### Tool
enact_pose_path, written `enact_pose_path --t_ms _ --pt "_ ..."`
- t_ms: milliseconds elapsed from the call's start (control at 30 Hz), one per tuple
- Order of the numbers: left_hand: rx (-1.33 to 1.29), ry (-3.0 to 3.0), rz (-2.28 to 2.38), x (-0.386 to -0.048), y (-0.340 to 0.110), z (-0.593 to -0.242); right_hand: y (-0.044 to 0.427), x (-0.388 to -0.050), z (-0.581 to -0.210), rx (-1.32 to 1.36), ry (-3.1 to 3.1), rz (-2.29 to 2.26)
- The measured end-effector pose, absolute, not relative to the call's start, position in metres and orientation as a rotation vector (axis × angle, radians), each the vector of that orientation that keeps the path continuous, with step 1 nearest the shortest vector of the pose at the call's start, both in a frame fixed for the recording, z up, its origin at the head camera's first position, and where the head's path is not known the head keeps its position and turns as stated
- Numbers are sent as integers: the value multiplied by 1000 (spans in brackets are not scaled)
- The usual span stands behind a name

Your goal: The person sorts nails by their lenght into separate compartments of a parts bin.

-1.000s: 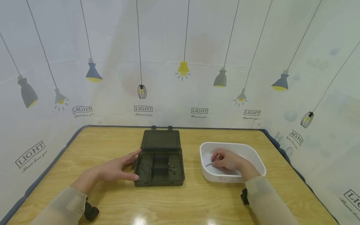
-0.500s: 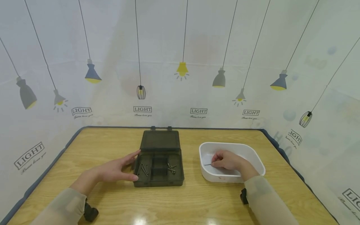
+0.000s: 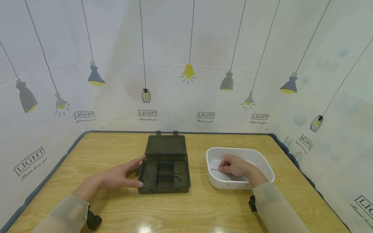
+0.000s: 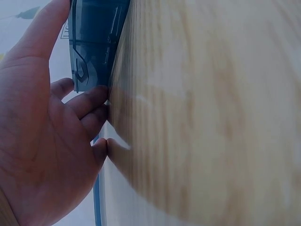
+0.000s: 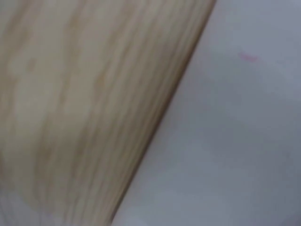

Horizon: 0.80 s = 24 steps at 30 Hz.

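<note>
On the table lies a dark translucent organizer box [image 3: 165,187] with its lid [image 3: 166,145] laid back. Long thin screws [image 3: 148,175] rest in its left compartment, and several shorter ones [image 3: 178,174] lie in the right one. My left hand [image 3: 115,176] is at the box's left side, fingers extended, thumb at the front left corner; the left wrist view shows the fingers by the box [image 4: 96,42]. Inside the white tray [image 3: 233,185], my right hand [image 3: 236,166] pinches a thin screw [image 3: 215,169], which points left from the fingertips. The right wrist view shows no hand.
The wooden table [image 3: 175,213] has a dark blue edge along its back and sides. Behind it hangs a pale cloth [image 3: 175,42] printed with lamps. In the right wrist view, the tray's outer wall [image 5: 235,132] fills the right side.
The screw at my right fingertips has swung from a slant to nearly level and lies slightly farther left. My left hand and the box have kept their places.
</note>
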<state>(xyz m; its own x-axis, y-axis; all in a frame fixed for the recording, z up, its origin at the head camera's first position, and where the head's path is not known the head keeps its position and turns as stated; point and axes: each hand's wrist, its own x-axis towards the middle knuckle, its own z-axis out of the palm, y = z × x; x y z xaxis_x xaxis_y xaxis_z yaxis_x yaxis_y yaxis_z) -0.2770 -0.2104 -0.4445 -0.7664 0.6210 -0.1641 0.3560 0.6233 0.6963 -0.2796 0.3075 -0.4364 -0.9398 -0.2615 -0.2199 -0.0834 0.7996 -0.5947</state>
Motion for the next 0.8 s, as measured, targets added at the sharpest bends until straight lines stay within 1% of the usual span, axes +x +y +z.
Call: enact_pose_path --t_ms 500,800 --pt "779 2477 915 -278 -211 -447 307 -279 -436 -236 2690 -844" --pt "782 2477 934 -277 -210 -445 304 -277 -434 -264 2733 -778"
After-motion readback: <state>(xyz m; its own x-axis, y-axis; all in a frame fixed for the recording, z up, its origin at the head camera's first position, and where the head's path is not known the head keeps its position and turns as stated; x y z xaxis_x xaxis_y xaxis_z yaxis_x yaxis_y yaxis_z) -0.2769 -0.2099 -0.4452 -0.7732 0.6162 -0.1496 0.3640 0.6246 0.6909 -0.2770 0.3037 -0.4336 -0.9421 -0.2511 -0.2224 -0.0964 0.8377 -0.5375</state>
